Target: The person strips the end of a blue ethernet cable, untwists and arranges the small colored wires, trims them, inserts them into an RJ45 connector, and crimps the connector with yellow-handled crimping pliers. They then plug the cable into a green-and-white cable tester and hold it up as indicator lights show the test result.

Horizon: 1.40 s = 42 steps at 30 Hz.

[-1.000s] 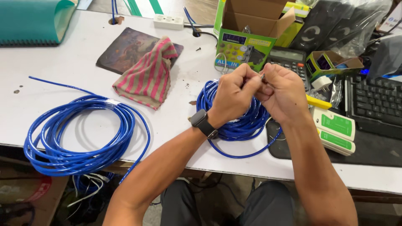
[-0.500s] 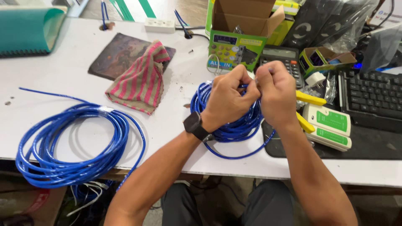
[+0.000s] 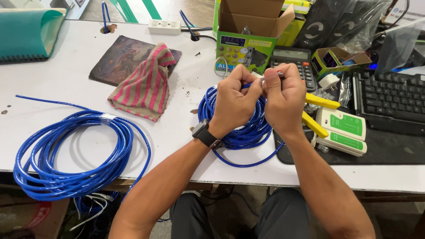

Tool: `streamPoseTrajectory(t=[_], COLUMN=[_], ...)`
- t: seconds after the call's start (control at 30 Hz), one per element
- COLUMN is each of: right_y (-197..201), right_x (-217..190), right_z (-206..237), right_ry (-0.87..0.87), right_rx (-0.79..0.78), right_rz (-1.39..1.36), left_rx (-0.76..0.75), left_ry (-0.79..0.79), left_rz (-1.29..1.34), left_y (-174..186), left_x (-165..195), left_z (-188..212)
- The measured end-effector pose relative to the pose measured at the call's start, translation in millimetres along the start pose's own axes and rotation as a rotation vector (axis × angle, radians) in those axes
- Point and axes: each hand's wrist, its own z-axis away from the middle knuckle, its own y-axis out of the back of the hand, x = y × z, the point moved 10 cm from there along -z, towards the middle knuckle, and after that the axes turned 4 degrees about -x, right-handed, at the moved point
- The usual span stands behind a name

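1. Nearest, at table edge: big loose blue cable coil (image 3: 71,155), well left of small blue cable coil (image 3: 241,119), partly hanging over white table (image 3: 66,75) front.
2. Small blue cable coil itself: flat on table, directly under both hands.
3. Left hand (image 3: 232,99), black watch (image 3: 206,134) on wrist: above coil, fingers curled tight, pinching blue cable end (image 3: 247,85) rising from coil.
4. Right hand (image 3: 283,95): touching left hand, just right of coil centre, fingers closed round same cable end; tip at thumb (image 3: 271,86) too small to make out.
5. Right of coil: yellow-handled crimp tool (image 3: 318,113) partly hidden under right hand; white/green cable tester (image 3: 343,130) beyond it on dark mat.
6. Left of coil, further back: striped pink/green cloth (image 3: 144,84) lying over dark mouse pad (image 3: 116,59).
7. Behind coil: open green cardboard box (image 3: 248,44), calculator (image 3: 294,59) beside it.
8. Far right of coil: black keyboard (image 3: 392,99).
9. Far left of coil: teal ring binder (image 3: 26,35).
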Motion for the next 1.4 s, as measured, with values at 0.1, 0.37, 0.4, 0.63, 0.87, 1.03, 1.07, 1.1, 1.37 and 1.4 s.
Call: streamPoseTrajectory(t=[0.1,0.37,0.4,0.63,0.87,1.03,1.07,1.1,1.37,1.4], right_y=[-4.9,8.9,10.0,11.5,-3.4,0.3,-0.9,-2.2,0.8,0.4], right_x=[28.5,13.6,10.8,18.4,28.9,18.0,14.5,11.4,18.8,20.2], right_z=[-1.2,-9.8,-10.6,-10.1,-8.9,-8.8,-7.7,-6.4,-3.8,-3.8], right_ry=[-0.256,-0.171,-0.144,-0.224,-0.393,-0.306,-0.290,-0.273,-0.316,-0.323], right_rx=[0.011,-0.071,-0.076,-0.095,-0.190,-0.208,-0.236,-0.264,-0.278,-0.284], right_rz=[-0.350,-0.280,-0.264,-0.224,-0.633,-0.521,-0.531,-0.541,-0.672,-0.694], left_rx=[0.019,-0.157,-0.169,-0.153,-0.151,-0.176,-0.192,-0.207,-0.243,-0.246], left_ry=[-0.093,0.021,0.046,-0.004,0.043,0.076,0.059,0.043,0.088,0.085], left_rz=[-0.076,0.093,0.051,-0.108,-0.055,0.058,0.121,0.184,0.339,0.353], left_y=[2.3,-7.3,-7.9,-4.8,-7.1,-11.5,-13.4,-15.0,-21.1,-21.5], left_x=[10.9,9.0,8.3,17.3,8.4,4.0,5.5,7.1,4.8,5.6], left_z=[1.0,-7.6,-9.7,-12.5,-9.5,-7.8,-7.0,-6.1,-4.4,-4.3])
